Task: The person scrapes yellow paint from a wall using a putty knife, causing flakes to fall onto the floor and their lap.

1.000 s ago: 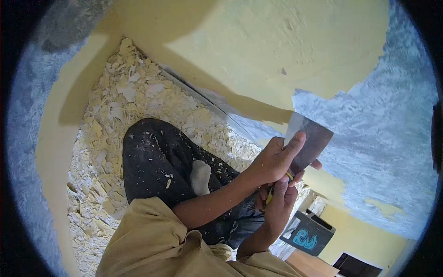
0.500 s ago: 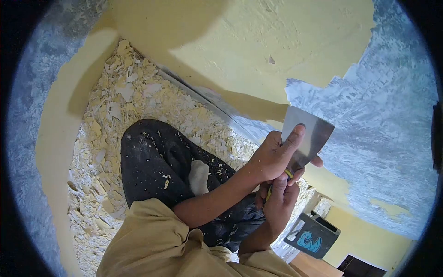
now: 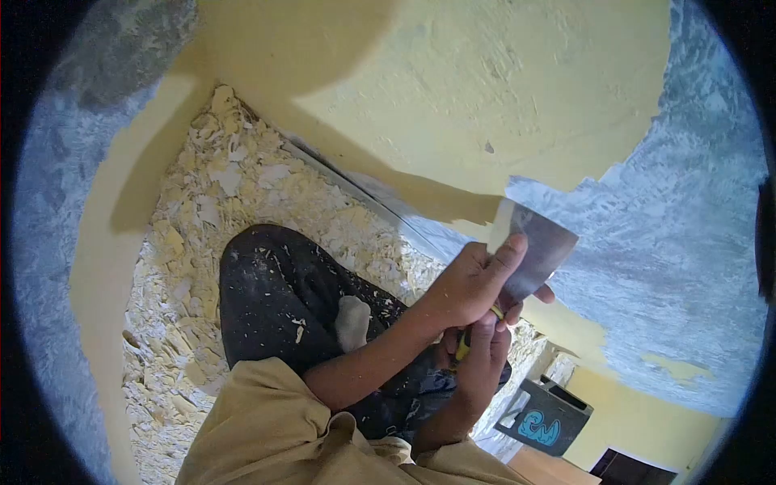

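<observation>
A wide metal scraper blade (image 3: pixel 540 249) is held up near the wall. My left hand (image 3: pixel 467 287) pinches its blade, the thumb lying flat on the face and fingertips showing past the far edge. Below it, my right hand (image 3: pixel 483 356) is wrapped round the yellow and black handle (image 3: pixel 463 346), most of which the fingers hide. The two hands touch where blade and handle meet.
Paint flakes (image 3: pixel 275 190) cover the floor beside my bent leg in dark trousers (image 3: pixel 267 283). The wall (image 3: pixel 453 97) is part yellow paint, part bare grey-blue surface (image 3: pixel 647 242). A dark box with blue markings (image 3: pixel 548 420) stands at lower right.
The scraper has tilted a little, and both hands have moved slightly left with it. The view has shifted so the wall and floor appear a little lower.
</observation>
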Demonstrator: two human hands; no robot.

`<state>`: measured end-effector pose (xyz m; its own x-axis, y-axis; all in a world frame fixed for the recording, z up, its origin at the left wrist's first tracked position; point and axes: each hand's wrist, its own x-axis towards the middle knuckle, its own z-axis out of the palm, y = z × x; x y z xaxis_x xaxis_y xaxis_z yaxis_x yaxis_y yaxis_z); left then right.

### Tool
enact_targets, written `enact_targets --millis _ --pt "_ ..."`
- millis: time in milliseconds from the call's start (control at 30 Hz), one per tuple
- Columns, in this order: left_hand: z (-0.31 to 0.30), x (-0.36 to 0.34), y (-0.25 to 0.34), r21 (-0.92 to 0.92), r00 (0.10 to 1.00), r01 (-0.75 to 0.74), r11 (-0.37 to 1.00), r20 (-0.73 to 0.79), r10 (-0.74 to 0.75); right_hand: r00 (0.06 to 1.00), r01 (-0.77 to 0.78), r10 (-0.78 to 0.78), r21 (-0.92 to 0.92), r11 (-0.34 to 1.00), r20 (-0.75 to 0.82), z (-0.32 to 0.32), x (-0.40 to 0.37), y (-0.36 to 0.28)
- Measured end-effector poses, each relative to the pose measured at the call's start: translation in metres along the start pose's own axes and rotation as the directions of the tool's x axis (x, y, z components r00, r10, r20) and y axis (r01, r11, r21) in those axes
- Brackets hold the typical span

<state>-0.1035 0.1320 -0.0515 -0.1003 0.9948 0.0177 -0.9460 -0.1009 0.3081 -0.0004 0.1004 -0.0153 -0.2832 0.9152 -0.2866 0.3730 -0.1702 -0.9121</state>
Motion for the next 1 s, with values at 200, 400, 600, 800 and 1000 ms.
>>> enact_targets --millis 200,400,600,800,1000 --pt "0.013 0.005 -0.028 0.047 0.998 0.058 0.997 0.03 -0.06 0.996 -0.058 0.059 0.018 0.998 -0.067 -0.028 -0.011 -0.001" --pt "0.011 0.007 -0.036 -0.053 0.997 0.054 0.997 0.049 -0.051 0.997 -0.072 0.072 0.024 0.997 -0.005 -0.039 -0.008 0.003" --pt "0.008 0.008 -0.042 -0.086 0.998 0.048 0.995 0.047 -0.044 0.996 -0.086 0.086 -0.062 0.994 0.007 -0.036 -0.006 -0.005" --pt "0.008 0.009 -0.042 -0.075 0.996 0.025 0.997 0.092 -0.018 0.997 -0.078 0.078 -0.164 0.983 -0.004 -0.039 -0.007 -0.006" --pt "0.006 0.012 -0.063 -0.114 0.997 0.05 0.992 0.067 -0.043 0.996 -0.081 0.088 -0.215 0.973 0.021 -0.056 -0.004 0.007"
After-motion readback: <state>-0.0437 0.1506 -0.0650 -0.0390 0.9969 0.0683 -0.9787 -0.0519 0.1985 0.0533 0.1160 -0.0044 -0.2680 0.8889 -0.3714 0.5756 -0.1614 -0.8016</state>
